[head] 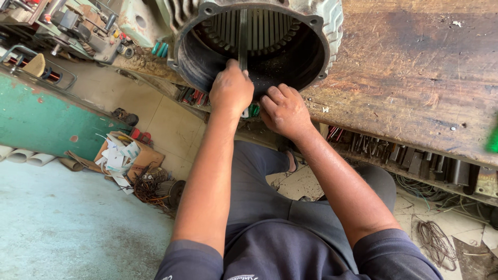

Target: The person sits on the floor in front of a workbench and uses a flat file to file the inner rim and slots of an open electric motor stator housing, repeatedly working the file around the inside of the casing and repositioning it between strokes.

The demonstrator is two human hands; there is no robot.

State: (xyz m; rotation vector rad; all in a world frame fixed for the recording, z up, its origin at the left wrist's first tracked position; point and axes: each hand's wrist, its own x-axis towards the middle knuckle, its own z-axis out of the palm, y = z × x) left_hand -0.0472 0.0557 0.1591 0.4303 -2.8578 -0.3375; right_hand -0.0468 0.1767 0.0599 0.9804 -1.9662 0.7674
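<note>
bench [415, 78], worn dark wood, carries everything you are working on; green machine body [41, 119] stands to the left on the floor, a cardboard box of scraps [122, 153] and a tangle of wire [155, 189] beside it.

motor stator housing [259, 41] lies on its side at the near edge of the bench, open mouth toward you, slotted core visible inside. judged heavy and rigid cast metal with ribs outside; it will not shift under hand pressure, but the rim and slot edges look sharp. if it must be steadied, take it by the rim or the bolt lugs, not the slots.

flat metal strip [243, 36] stands upright inside the bore, running from the top slots down to your left hand. judged stiff, thin and likely slick with grime; grip low and firm where the hand already is.

left hand [231, 91]: fingers curled tight round the lower end of the strip, a closed grip.

right hand [284, 111]: just beside the left, resting on the lower rim of the housing, fingers bent over the edge into the bore; whether they pinch anything there cannot be told.

tools on the shelf [404, 155] under the bench, out of reach of both hands.
</note>
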